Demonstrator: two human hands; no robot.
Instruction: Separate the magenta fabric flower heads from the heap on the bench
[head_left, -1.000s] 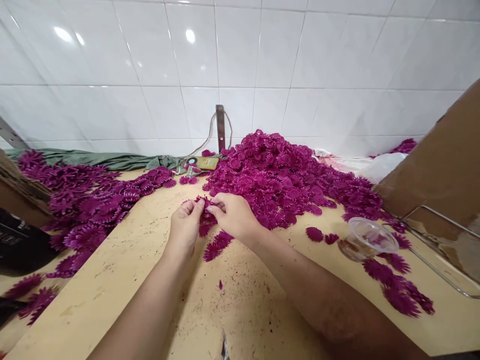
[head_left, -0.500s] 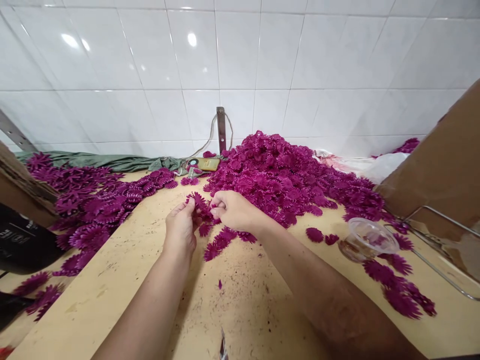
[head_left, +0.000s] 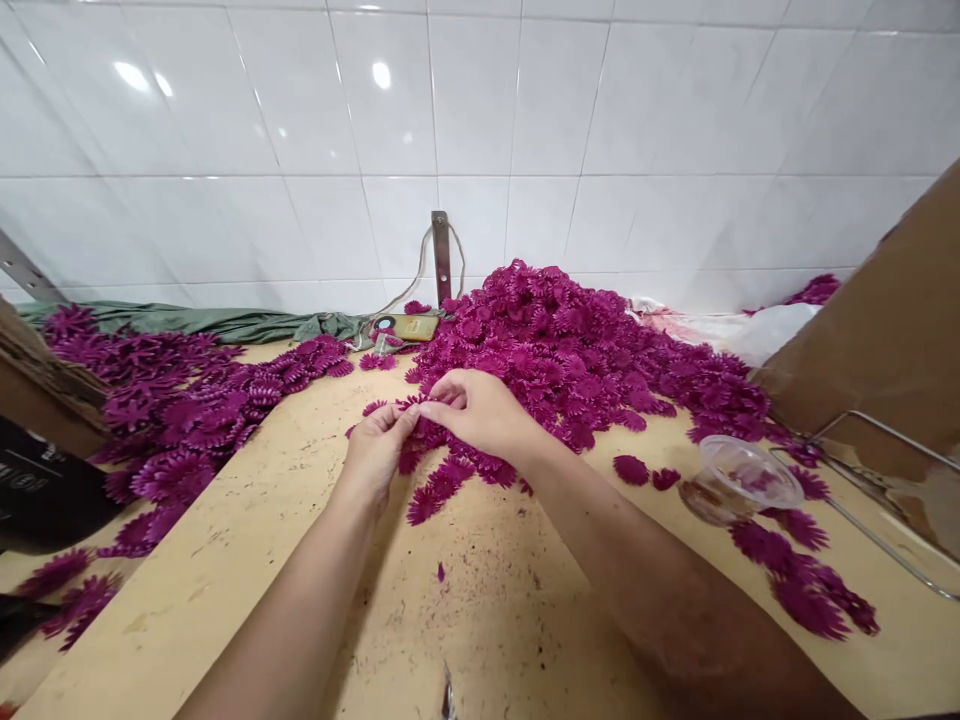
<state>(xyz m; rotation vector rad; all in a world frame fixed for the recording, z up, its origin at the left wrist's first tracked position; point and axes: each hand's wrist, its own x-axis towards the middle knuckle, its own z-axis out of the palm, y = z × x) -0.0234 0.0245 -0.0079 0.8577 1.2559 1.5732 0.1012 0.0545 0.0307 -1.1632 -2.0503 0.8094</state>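
My left hand is closed in a pinch on a magenta fabric flower piece, whose cut petals show just beyond the fingers. Against its fingertips press those of my right hand, also pinched, with the thumb laid flat. What the right fingers grip is hidden between the two hands. Directly behind the right hand rises a big heap of magenta flower pieces. A few loose flower pieces lie on the wooden tabletop just below the hands.
A second heap of flower pieces runs along the left. At right stand a clear plastic cup, a bent wire frame and a cardboard sheet. A yellow device lies by the tiled wall. Front centre holds a pointed metal tip.
My hands have come together, from a little apart to fingertips touching. The left hand moved right and the flower piece in it is now mostly covered.
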